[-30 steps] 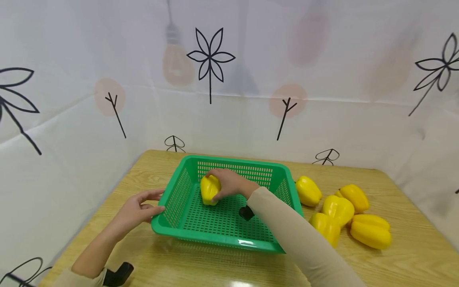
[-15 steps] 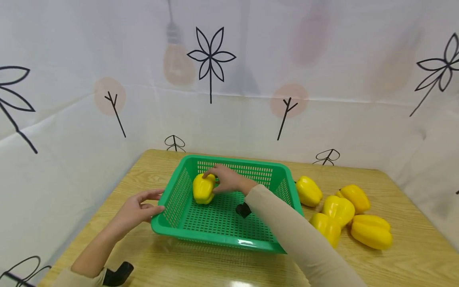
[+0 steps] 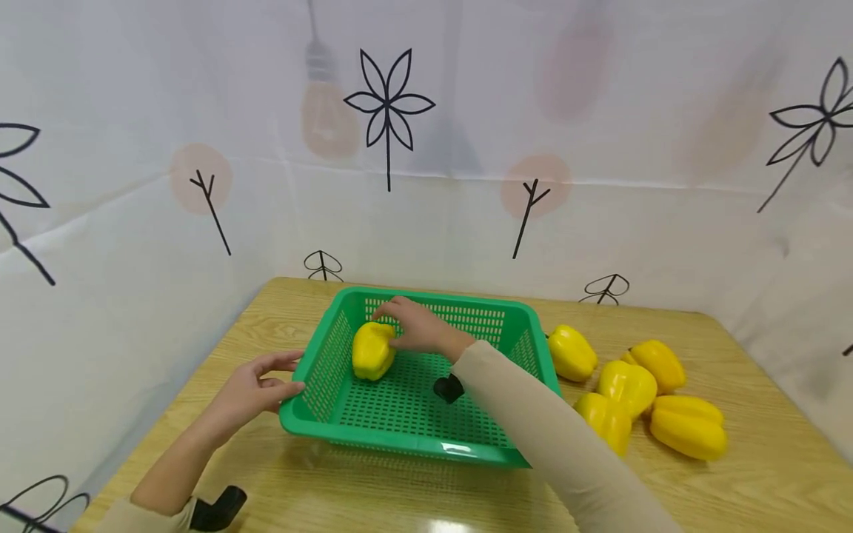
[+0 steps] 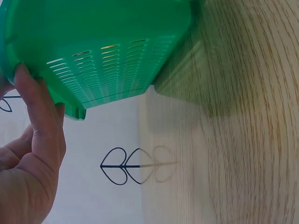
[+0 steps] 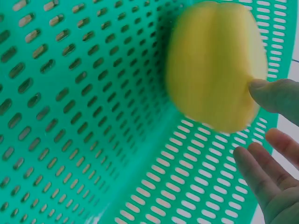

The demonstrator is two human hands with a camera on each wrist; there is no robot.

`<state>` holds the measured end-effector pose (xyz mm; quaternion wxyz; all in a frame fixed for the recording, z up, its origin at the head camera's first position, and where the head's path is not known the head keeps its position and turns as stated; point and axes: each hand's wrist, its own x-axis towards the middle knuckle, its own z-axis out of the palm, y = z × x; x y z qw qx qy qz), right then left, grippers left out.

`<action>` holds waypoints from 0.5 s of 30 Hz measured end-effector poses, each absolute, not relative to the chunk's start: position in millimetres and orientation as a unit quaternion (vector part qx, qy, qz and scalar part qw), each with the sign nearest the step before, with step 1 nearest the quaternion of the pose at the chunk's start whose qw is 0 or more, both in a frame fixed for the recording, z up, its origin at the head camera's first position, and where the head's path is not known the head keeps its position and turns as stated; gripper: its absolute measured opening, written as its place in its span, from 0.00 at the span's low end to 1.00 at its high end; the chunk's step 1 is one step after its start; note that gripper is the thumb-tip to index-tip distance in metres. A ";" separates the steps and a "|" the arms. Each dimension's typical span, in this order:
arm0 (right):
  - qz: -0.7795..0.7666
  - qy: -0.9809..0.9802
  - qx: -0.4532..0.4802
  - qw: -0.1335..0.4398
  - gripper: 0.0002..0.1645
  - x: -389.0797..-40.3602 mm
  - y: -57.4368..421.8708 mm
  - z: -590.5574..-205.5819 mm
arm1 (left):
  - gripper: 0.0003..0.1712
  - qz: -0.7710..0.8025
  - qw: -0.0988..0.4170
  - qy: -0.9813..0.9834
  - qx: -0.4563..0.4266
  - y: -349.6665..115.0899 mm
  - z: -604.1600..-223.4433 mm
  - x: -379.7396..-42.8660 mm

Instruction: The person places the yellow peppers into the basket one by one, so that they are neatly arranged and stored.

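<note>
A yellow bell pepper (image 3: 373,351) stands in the left part of a green plastic basket (image 3: 426,444), near its left wall. Right over it is my right hand (image 3: 416,326), its fingers spread apart. In the right wrist view, the thumb (image 5: 264,91) lies against the side of the pepper (image 5: 215,70), while the other fingers (image 5: 261,168) stand away from it. At the basket's left rim, my left hand (image 3: 249,392) holds on with fingers and thumb. The left wrist view shows those fingers (image 4: 37,102) at the rim, outside the basket wall (image 4: 103,60).
Right of the basket, several more yellow bell peppers (image 3: 626,386) lie grouped on the wooden table (image 3: 753,385). One pepper (image 3: 571,353) sits close by the basket's right wall. A white cloth (image 3: 453,237) with plant drawings hangs behind the table.
The pepper has moved left inside the basket with my right hand. The right fingers have since loosened and lifted off it. My left hand stays at the rim.
</note>
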<state>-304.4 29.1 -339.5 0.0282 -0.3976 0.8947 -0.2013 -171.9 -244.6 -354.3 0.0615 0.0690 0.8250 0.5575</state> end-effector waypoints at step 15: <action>-0.332 0.837 -0.435 -0.033 0.22 -275.6 61.0 -303.9 | 0.37 0.558 0.065 0.825 0.067 -244.4 -353.8 -170.5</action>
